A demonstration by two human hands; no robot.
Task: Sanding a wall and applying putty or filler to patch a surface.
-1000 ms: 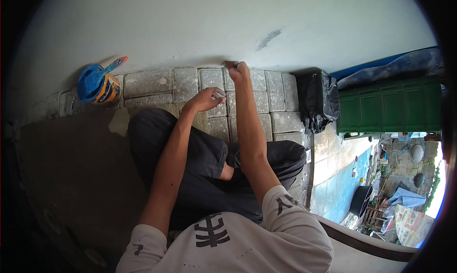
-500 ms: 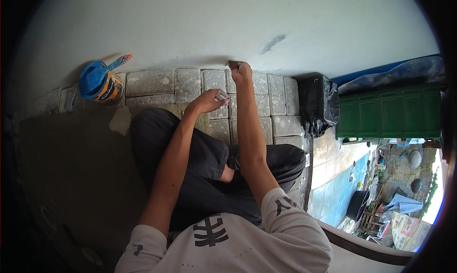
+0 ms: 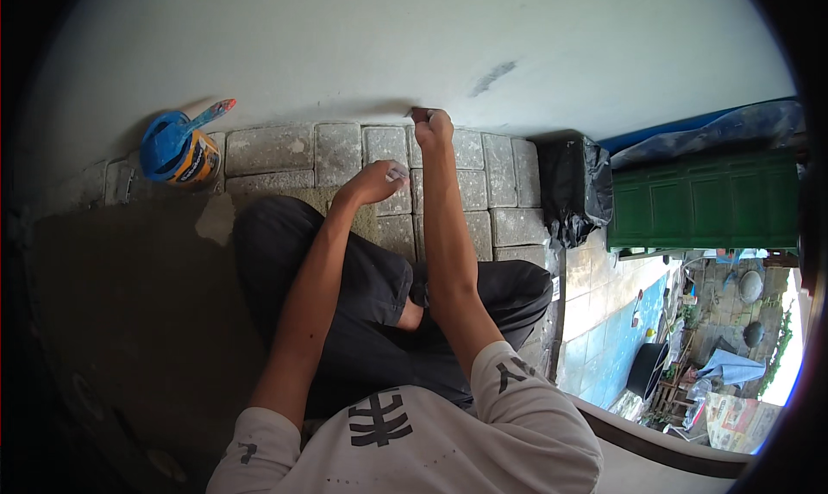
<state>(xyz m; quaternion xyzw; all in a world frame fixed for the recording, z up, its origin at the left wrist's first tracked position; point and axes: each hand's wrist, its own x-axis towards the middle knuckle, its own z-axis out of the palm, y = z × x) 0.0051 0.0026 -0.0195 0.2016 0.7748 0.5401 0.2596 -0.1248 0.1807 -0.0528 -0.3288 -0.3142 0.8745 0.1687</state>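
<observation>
My right hand (image 3: 435,128) is closed at the foot of the pale wall (image 3: 285,46). It pinches a small flat brown piece (image 3: 420,114) against the wall, just above the paving; its kind is too small to tell. Lower and to the left, my left hand (image 3: 373,184) hangs over the paving blocks with its fingers curled. Something whitish shows at those fingertips, either dust or a small thing I cannot make out. A grey smudge (image 3: 492,78) marks the wall up and right of my right hand.
At the left by the wall stands a yellow and black paint tub (image 3: 197,162) with a blue lid (image 3: 164,146); a blue-smeared brush (image 3: 207,115) lies across it. Grey paving blocks (image 3: 269,149) run along the wall. A black plastic-wrapped box (image 3: 576,184) and a green panel (image 3: 703,201) are at the right.
My right hand has slid very slightly up and left at the wall with the brown piece. My left hand keeps its curled pose, and the whole view has shifted a little.
</observation>
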